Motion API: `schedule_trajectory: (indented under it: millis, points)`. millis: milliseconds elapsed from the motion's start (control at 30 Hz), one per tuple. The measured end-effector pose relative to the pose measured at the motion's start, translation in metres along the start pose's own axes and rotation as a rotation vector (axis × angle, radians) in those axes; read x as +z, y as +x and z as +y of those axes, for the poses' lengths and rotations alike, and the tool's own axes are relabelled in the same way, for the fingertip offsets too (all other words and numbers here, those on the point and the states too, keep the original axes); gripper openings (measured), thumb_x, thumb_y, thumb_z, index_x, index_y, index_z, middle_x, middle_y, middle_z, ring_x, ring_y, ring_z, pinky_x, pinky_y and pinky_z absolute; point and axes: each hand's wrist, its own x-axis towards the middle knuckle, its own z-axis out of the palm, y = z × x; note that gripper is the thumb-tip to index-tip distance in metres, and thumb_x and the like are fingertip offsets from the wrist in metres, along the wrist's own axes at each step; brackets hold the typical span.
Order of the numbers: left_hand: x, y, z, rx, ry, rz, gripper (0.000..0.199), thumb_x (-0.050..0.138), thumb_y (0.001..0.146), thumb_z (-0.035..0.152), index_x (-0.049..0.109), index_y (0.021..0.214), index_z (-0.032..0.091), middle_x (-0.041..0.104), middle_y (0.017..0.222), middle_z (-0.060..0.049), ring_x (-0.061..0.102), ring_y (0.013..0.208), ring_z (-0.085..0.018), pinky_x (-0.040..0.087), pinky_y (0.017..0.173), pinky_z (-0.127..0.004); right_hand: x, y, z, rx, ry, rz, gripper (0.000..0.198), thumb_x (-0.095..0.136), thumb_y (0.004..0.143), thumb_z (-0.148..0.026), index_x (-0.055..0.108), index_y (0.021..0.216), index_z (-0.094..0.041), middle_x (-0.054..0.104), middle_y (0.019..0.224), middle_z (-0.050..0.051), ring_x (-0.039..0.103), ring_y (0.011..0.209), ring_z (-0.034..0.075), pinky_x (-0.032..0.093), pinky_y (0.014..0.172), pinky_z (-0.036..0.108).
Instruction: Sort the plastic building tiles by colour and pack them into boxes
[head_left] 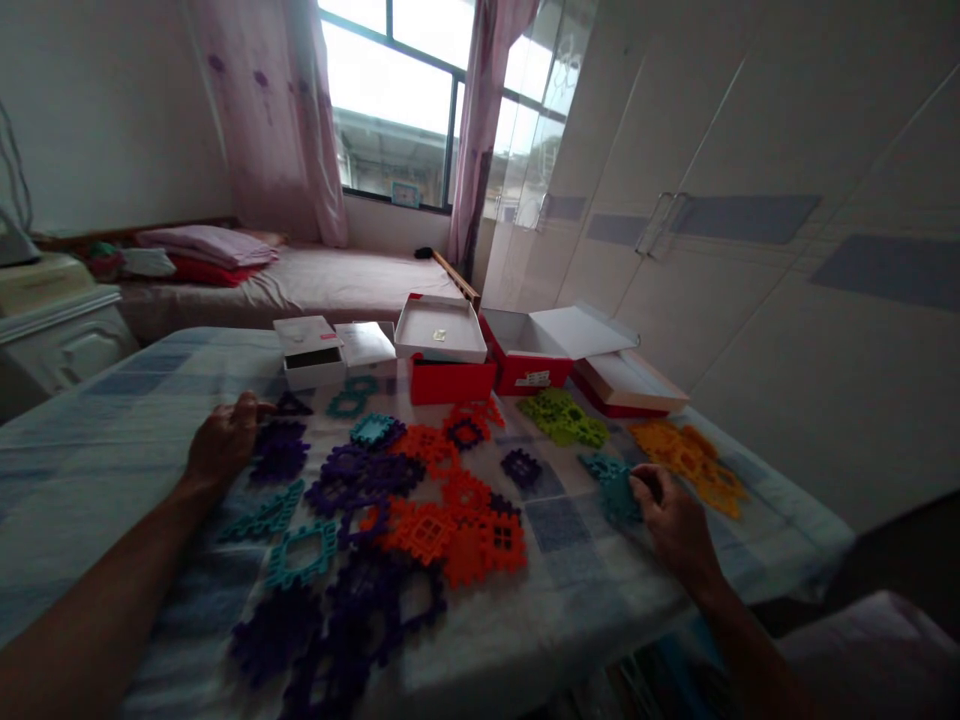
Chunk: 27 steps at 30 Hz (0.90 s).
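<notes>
My left hand (225, 438) is at the left of the table, its fingers closed on the near edge of a small dark purple triangular interlocking plastic tile (292, 404). Just below it lies a purple notched tile (279, 452). On the right, my right hand (671, 515) pinches a teal square interlocking plastic tile (621, 498) between thumb and fingers. Another teal tile (602, 466) lies right behind that one. Between my hands spread several orange tiles (466, 490) and purple tiles (356, 480), with a teal frame tile (302, 553) nearer the left forearm.
Green tiles (562, 416) and yellow-orange tiles (688, 462) lie in groups at the right. Along the back stand white boxes (313, 372), a red box with a white lid (452, 382) and an open red box (534, 374). A checked cloth (559, 525) covers the table.
</notes>
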Motion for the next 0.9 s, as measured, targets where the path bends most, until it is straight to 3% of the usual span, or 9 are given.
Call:
schedule_trajectory:
  millis: [167, 300, 400, 567, 667, 900]
  points:
    - [-0.001, -0.001, 0.001, -0.049, -0.111, -0.039, 0.053, 0.015, 0.084, 0.048, 0.062, 0.078, 0.022, 0.070, 0.092, -0.007, 0.062, 0.092, -0.026, 0.047, 0.083, -0.038, -0.003, 0.002, 0.003, -0.157, -0.131, 0.177, 0.032, 0.040, 0.083, -0.039, 0.057, 0.097, -0.017, 0.057, 0.098, 0.013, 0.054, 0.094, 0.026, 0.044, 0.086, 0.044]
    - [0.001, -0.002, 0.004, -0.046, -0.144, -0.020, 0.052, 0.017, 0.085, 0.045, 0.062, 0.080, 0.020, 0.070, 0.092, -0.010, 0.062, 0.090, -0.024, 0.046, 0.086, -0.037, -0.002, 0.004, -0.033, -0.234, -0.028, 0.185, 0.029, 0.042, 0.084, -0.036, 0.057, 0.100, -0.018, 0.057, 0.102, 0.012, 0.054, 0.097, 0.026, 0.046, 0.083, 0.043]
    - [0.005, -0.001, 0.003, -0.035, -0.146, 0.007, 0.056, 0.015, 0.086, 0.046, 0.064, 0.080, 0.018, 0.069, 0.094, -0.012, 0.062, 0.092, -0.023, 0.044, 0.089, -0.034, 0.011, 0.002, -0.085, -0.341, 0.122, 0.058, 0.024, 0.045, 0.084, -0.035, 0.058, 0.099, -0.021, 0.057, 0.107, 0.010, 0.056, 0.096, 0.023, 0.048, 0.079, 0.039]
    - [0.009, 0.001, 0.000, -0.019, -0.140, 0.052, 0.063, 0.011, 0.087, 0.049, 0.065, 0.081, 0.017, 0.069, 0.094, -0.013, 0.062, 0.094, -0.023, 0.044, 0.090, -0.033, 0.046, -0.021, -0.190, -0.653, 0.279, -0.391, 0.020, 0.048, 0.086, -0.025, 0.060, 0.103, -0.022, 0.057, 0.112, 0.007, 0.056, 0.102, 0.020, 0.045, 0.088, 0.037]
    - [0.009, 0.000, 0.001, 0.000, -0.153, 0.059, 0.062, 0.012, 0.088, 0.048, 0.065, 0.083, 0.017, 0.068, 0.094, -0.013, 0.061, 0.095, -0.023, 0.043, 0.091, -0.032, 0.072, -0.035, -0.237, -0.813, 0.223, -0.582, 0.024, 0.054, 0.084, -0.021, 0.060, 0.108, -0.021, 0.059, 0.112, 0.008, 0.052, 0.107, 0.021, 0.042, 0.092, 0.037]
    - [0.011, -0.001, 0.003, -0.016, -0.189, 0.071, 0.063, 0.013, 0.088, 0.049, 0.066, 0.082, 0.016, 0.067, 0.093, -0.014, 0.062, 0.091, -0.024, 0.044, 0.089, -0.035, 0.124, -0.028, -0.280, -0.889, -0.014, -0.599, 0.031, 0.060, 0.081, -0.025, 0.059, 0.111, -0.018, 0.060, 0.110, 0.010, 0.048, 0.107, 0.024, 0.038, 0.091, 0.038]
